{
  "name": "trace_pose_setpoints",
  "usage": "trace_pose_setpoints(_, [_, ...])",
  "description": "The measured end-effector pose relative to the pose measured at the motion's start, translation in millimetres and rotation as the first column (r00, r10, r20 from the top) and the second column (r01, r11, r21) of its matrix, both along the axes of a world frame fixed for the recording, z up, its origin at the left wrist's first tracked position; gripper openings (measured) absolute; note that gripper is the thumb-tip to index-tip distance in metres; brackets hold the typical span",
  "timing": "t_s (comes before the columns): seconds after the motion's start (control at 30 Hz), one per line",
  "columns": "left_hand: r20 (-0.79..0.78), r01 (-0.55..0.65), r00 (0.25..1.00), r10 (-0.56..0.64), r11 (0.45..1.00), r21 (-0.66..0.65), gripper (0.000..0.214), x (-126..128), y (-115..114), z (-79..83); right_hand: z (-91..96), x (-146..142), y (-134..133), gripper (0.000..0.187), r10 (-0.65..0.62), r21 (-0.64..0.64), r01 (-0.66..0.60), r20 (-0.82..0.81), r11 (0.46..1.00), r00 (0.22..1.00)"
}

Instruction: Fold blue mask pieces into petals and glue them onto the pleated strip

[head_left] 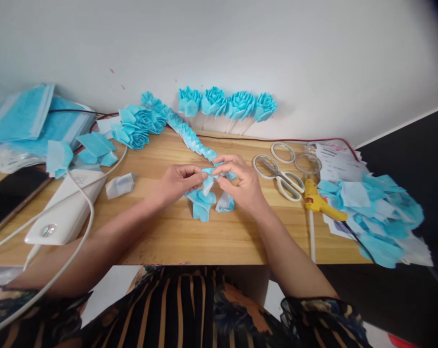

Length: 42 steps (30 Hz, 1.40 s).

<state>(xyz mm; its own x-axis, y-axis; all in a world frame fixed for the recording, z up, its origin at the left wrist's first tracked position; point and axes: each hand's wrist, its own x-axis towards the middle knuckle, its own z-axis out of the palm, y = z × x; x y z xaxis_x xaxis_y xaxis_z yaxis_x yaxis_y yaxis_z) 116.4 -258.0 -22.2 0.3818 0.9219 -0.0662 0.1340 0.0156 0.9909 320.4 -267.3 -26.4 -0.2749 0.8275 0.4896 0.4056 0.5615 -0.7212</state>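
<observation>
My left hand [179, 181] and my right hand [239, 182] meet at the middle of the wooden table [168, 237]. Both pinch the near end of a long strip of folded blue petals [190, 137] that runs back toward the wall. Loose blue petal pieces [202, 202] hang below my fingers, touching the table. The fingers of both hands are closed on the blue material.
Finished blue fabric flowers [226, 104] lean against the wall, with more flowers [135, 125] to their left. Scissors [280, 176], a yellow glue gun [318, 200] and blue scraps [382, 217] lie to the right. A white power bank [68, 208] with cable and stacked blue masks [30, 118] lie to the left.
</observation>
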Motion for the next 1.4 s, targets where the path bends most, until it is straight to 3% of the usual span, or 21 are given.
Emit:
trace_pose_setpoints(0.37, [0.010, -0.018, 1.000, 0.018, 0.999, 0.050, 0.042, 1.4, -0.4, 3.5, -1.4, -1.8, -0.5, 0.017, 0.016, 0.005, -0.016, 0.019, 1.000, 1.000])
trace_pose_setpoints(0.5, [0.028, -0.097, 0.995, 0.095, 0.994, 0.056, 0.037, 1.5, -0.2, 1.4, 1.5, -1.1, -3.1, 0.018, 0.075, -0.091, -0.080, -0.062, 0.993, 0.995])
trace_pose_setpoints(0.67, [0.069, -0.137, 0.989, 0.134, 0.989, 0.052, 0.036, 2.0, -0.8, 0.4, -2.6, -0.3, -0.4, 0.031, 0.001, -0.373, -0.154, -0.380, 0.915, 0.925])
trace_pose_setpoints(0.77, [0.078, -0.144, 0.987, 0.139, 0.988, 0.060, 0.036, 2.9, -1.0, 0.3, -8.6, -3.6, 2.3, 0.041, -0.055, -0.523, -0.194, -0.422, 0.830, 0.905])
trace_pose_setpoints(0.87, [0.074, -0.148, 0.987, 0.144, 0.987, 0.060, 0.036, 3.7, -1.2, 0.2, -12.0, -8.6, 2.1, 0.039, -0.057, -0.604, -0.228, -0.415, 0.764, 0.908])
trace_pose_setpoints(1.13, [0.030, -0.188, 0.982, 0.186, 0.977, 0.103, 0.034, 5.0, -2.8, 1.4, -9.9, -13.6, -1.3, 0.026, -0.094, -0.608, -0.152, -0.353, 0.779, 0.931])
trace_pose_setpoints(1.4, [0.022, -0.228, 0.973, 0.228, 0.961, 0.157, 0.029, 6.6, -5.1, 0.2, 1.4, -15.8, -7.7, 0.026, -0.104, -0.671, -0.182, -0.363, 0.719, 0.926])
